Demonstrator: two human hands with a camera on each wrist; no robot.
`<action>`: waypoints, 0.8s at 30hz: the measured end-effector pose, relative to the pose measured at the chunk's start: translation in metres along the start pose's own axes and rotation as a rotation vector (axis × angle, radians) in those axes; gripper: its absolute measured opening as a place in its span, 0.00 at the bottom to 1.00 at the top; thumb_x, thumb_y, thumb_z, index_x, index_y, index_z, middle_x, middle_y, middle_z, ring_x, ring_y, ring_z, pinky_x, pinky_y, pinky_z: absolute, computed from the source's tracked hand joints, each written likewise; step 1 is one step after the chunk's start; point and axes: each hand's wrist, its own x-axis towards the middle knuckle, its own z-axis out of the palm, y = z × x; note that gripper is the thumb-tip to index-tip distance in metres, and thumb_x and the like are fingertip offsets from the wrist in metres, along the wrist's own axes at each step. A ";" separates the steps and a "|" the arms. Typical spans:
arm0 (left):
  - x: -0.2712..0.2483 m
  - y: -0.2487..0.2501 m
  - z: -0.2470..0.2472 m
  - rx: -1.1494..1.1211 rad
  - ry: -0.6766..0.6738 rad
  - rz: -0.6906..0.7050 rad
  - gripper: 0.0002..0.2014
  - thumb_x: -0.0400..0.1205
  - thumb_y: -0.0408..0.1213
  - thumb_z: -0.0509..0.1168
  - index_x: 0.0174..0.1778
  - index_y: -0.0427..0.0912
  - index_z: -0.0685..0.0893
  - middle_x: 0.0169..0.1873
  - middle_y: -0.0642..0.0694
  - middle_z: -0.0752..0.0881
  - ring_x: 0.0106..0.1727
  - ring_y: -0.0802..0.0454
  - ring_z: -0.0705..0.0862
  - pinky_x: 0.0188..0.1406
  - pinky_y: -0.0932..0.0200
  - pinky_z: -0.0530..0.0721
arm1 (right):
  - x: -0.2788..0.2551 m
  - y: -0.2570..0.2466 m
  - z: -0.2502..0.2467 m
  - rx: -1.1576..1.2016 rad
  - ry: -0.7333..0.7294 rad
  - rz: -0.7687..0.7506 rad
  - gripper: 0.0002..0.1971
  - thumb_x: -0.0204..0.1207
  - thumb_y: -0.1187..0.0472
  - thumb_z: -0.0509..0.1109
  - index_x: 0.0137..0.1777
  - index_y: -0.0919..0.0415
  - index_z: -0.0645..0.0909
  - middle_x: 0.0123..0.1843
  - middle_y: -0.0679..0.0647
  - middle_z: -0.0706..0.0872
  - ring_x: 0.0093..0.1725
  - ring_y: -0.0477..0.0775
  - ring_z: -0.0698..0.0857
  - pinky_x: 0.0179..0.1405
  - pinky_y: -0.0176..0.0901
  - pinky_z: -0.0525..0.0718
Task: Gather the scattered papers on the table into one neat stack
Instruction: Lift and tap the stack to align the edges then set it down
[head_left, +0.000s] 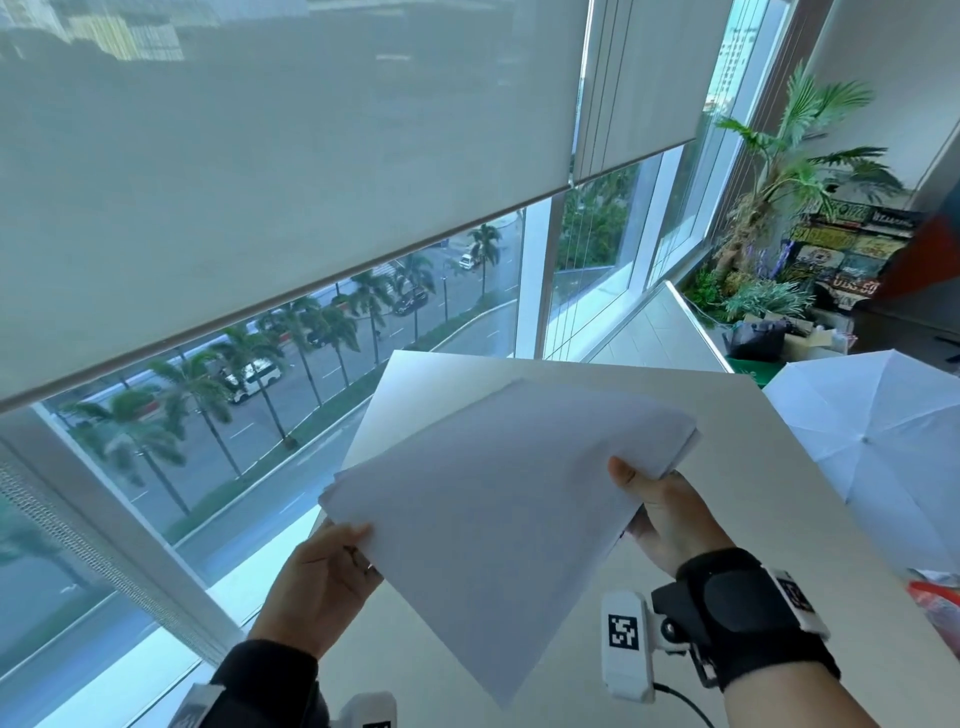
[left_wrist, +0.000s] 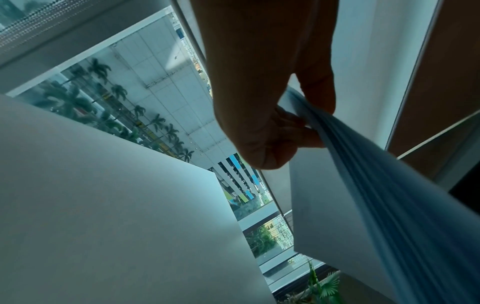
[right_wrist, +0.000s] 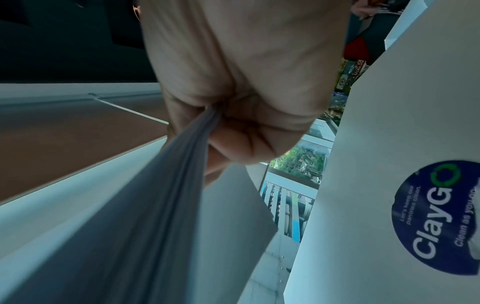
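Note:
A stack of white papers (head_left: 488, 499) is held in the air above the white table (head_left: 753, 467), turned like a diamond. My left hand (head_left: 332, 566) grips its left corner, thumb on top. My right hand (head_left: 660, 504) grips its right edge, thumb on top and fingers beneath. In the left wrist view the left hand (left_wrist: 293, 115) pinches the fanned sheet edges of the stack (left_wrist: 376, 205). In the right wrist view the right hand (right_wrist: 223, 127) pinches the papers (right_wrist: 145, 216), whose edges are slightly uneven.
A white open umbrella (head_left: 878, 441) lies at the table's right side, with a red item (head_left: 935, 603) near it. A round blue "ClayGo" sticker (right_wrist: 436, 216) is on the table top. Windows with lowered blinds (head_left: 260, 171) run along the left; potted plants (head_left: 779, 208) stand far right.

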 end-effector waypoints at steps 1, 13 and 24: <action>0.000 0.000 0.002 0.004 -0.004 -0.001 0.29 0.52 0.28 0.72 0.52 0.42 0.81 0.37 0.48 0.92 0.35 0.55 0.91 0.34 0.59 0.89 | 0.000 0.000 -0.002 -0.024 0.010 0.006 0.39 0.32 0.47 0.89 0.47 0.60 0.85 0.42 0.52 0.93 0.40 0.52 0.90 0.31 0.41 0.88; 0.002 0.010 -0.004 0.203 -0.030 -0.129 0.29 0.48 0.32 0.78 0.47 0.41 0.82 0.27 0.48 0.89 0.25 0.55 0.87 0.29 0.63 0.87 | -0.006 -0.004 -0.017 0.038 -0.063 0.033 0.27 0.51 0.53 0.86 0.50 0.58 0.84 0.40 0.49 0.93 0.38 0.49 0.91 0.31 0.39 0.88; 0.017 0.051 0.006 0.716 -0.195 -0.238 0.29 0.46 0.49 0.83 0.41 0.38 0.88 0.36 0.40 0.88 0.33 0.47 0.85 0.37 0.56 0.79 | -0.007 -0.011 -0.022 -0.076 -0.145 -0.055 0.33 0.26 0.44 0.89 0.38 0.50 0.92 0.38 0.47 0.93 0.37 0.47 0.91 0.32 0.39 0.88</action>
